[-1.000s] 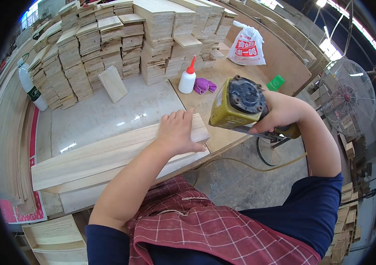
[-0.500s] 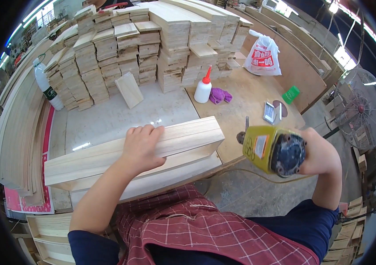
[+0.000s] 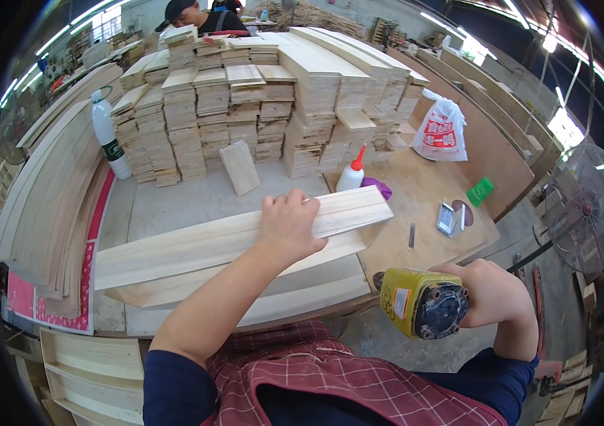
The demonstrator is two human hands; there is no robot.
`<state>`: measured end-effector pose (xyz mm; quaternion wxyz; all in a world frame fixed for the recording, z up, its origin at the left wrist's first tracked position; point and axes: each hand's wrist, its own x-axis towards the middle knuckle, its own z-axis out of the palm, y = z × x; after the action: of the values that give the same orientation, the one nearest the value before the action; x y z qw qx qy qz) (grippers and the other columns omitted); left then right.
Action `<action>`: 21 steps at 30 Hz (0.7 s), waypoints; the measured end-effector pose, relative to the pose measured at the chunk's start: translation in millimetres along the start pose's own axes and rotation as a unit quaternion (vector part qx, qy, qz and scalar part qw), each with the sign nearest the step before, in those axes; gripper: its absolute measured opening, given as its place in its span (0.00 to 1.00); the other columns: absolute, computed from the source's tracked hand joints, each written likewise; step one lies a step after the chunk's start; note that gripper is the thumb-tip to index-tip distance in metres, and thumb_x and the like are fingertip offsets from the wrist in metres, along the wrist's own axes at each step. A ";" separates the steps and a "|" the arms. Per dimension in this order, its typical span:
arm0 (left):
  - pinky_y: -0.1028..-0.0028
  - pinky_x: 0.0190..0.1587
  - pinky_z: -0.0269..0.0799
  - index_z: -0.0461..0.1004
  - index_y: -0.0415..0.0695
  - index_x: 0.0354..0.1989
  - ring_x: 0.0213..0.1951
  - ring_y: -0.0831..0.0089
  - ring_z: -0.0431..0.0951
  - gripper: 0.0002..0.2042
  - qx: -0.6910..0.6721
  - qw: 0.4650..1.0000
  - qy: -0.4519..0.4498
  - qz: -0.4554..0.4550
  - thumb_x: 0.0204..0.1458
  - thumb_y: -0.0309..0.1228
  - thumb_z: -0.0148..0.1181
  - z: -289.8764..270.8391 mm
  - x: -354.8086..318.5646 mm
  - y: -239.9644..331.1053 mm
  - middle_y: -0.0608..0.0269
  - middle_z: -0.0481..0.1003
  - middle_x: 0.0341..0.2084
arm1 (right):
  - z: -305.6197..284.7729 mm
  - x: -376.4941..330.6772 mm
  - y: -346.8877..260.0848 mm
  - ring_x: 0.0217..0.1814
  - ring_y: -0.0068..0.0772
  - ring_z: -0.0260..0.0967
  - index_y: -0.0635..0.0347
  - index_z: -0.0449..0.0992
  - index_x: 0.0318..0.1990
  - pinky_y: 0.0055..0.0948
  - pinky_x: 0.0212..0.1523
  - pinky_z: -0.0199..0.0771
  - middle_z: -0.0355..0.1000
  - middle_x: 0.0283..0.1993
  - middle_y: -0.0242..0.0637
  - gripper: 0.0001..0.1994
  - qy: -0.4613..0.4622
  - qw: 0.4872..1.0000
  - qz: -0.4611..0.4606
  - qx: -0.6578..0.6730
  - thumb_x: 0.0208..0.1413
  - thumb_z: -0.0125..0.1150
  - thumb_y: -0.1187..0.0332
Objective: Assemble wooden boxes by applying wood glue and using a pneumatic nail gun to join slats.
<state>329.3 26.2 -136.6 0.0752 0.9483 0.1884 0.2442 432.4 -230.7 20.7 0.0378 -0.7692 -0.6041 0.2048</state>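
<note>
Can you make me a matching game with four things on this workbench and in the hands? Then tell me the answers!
Things:
1. nail gun
2. long wooden box
3. squeeze bottle
4. crumpled cloth

Clues:
A. has a red tip
B. purple
C. held in the right hand
D. under the left hand

Right pairs: 1-C, 2-D, 3-A, 4-B

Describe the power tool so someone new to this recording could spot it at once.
Find the workbench, then the long wooden piece lying on it beneath the left hand. Below and right of that piece's right end, the right hand holds the power tool. Its yellow-green body and black end cap set it apart from that pale wood.
</note>
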 end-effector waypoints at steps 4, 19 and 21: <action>0.63 0.42 0.56 0.72 0.48 0.33 0.39 0.64 0.69 0.23 -0.020 0.999 -0.032 -0.011 0.26 0.45 0.66 11.1 14.4 11.0 0.60 0.67 0.34 | 0.4 14.7 -8.5 0.31 0.47 0.70 0.56 0.68 0.45 0.36 0.33 0.70 0.72 0.27 0.46 0.28 -0.001 1.000 0.010 -0.018 0.29 0.64 0.65; 0.54 0.50 0.55 0.61 0.43 0.51 0.48 0.60 0.66 0.38 0.104 0.965 -0.240 -0.031 0.27 0.43 0.67 -34.4 -58.7 -54.9 0.52 0.66 0.44 | 20.4 28.2 -21.1 0.37 0.38 0.67 0.71 0.66 0.47 0.31 0.40 0.67 0.71 0.35 0.45 0.23 -0.125 0.992 -0.014 0.010 0.39 0.62 0.76; 0.50 0.51 0.53 0.59 0.44 0.53 0.50 0.58 0.65 0.41 0.129 0.951 -0.277 -0.045 0.25 0.41 0.69 -54.2 -79.4 -83.0 0.51 0.65 0.46 | 21.1 46.6 -27.5 0.37 0.39 0.68 0.70 0.66 0.47 0.31 0.39 0.68 0.71 0.35 0.46 0.23 -0.135 0.989 -0.064 -0.010 0.39 0.62 0.75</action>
<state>211.8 73.8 -143.4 0.0125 0.9707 0.2328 -0.0581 408.3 -183.3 -2.7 -0.0387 -0.6948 -0.6536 0.2975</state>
